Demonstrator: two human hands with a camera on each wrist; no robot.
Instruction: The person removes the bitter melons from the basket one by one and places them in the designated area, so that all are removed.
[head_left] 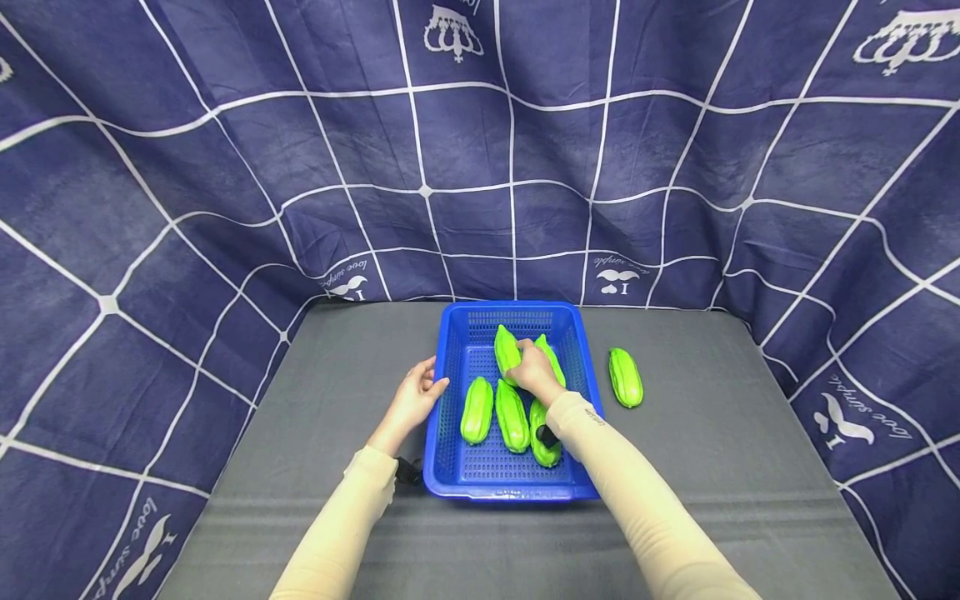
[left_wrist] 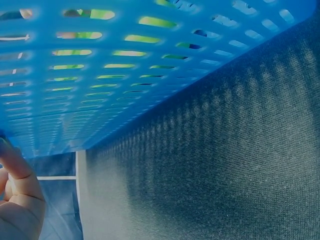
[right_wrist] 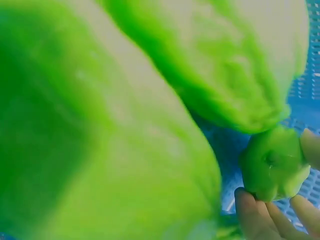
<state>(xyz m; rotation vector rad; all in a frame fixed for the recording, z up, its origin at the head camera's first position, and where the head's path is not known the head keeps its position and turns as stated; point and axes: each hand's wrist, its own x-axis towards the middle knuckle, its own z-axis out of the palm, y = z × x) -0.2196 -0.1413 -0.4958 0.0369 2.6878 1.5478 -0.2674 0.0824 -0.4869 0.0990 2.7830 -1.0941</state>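
Several bright green ridged gourds lie in a blue plastic basket (head_left: 502,493). In the head view my right hand (head_left: 536,372) reaches into its far half and grips one gourd (head_left: 507,348); thumb and fingertips around that gourd's end (right_wrist: 275,165) show in the right wrist view. Another gourd (head_left: 551,354) is just right of this hand. Nearer me are a left gourd (head_left: 477,410), a middle gourd (head_left: 513,418) and a right gourd (head_left: 542,417), the last partly behind my sleeve. Beside the basket's left wall, my left hand (head_left: 417,395) touches the rim with loosely bent fingers.
One more gourd (head_left: 626,377) lies on the grey tabletop (head_left: 697,408), right of the basket. A dark blue cloth (head_left: 465,225) with white lines hangs behind the table and along its sides. The basket's slotted wall (left_wrist: 150,50) fills the upper left wrist view.
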